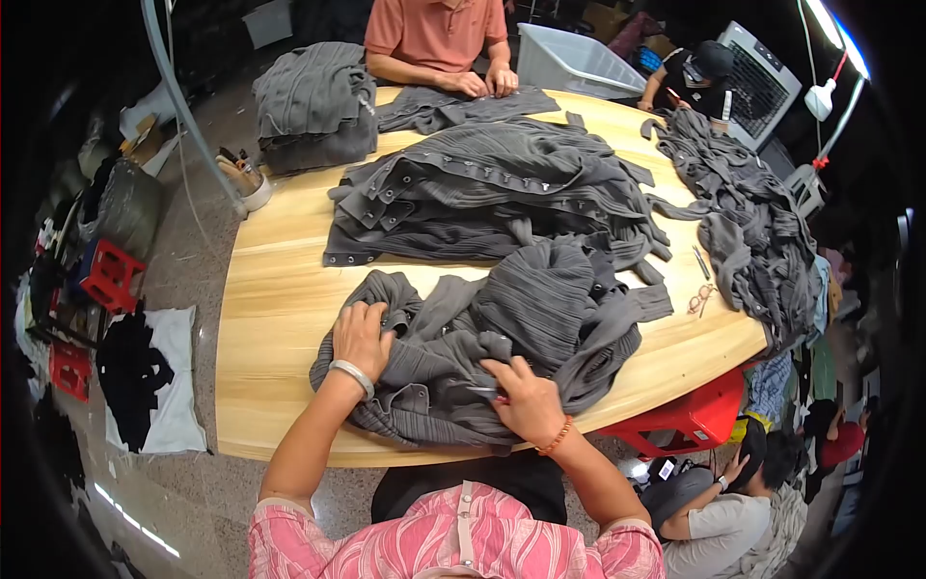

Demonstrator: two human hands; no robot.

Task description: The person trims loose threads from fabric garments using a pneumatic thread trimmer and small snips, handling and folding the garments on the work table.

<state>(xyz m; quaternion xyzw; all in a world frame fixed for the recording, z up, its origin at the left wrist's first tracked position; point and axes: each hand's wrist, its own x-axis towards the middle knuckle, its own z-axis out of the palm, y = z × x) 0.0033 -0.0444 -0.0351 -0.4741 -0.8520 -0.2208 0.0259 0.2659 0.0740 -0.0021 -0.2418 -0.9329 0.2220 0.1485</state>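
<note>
A dark grey ribbed garment (439, 352) lies bunched on the wooden table in front of me. My left hand (361, 340), with a bangle on its wrist, is closed on the garment's left part, fingers curled into the cloth. My right hand (527, 398) is closed around small thread snips (479, 390), whose metal blade points left over the fabric. Most of the snips' handle is hidden in that palm. Metal snaps or eyelets show on the cloth between my hands. A bulky ribbed fold (542, 294) rises just beyond my right hand.
Several grey garments (482, 188) are heaped mid-table, with a folded stack (316, 104) at the back left and another pile (752, 222) along the right. Glasses (701, 300) and a pen (701, 261) lie right. A co-worker (439, 43) handles cloth opposite. A red stool (680, 420) stands below.
</note>
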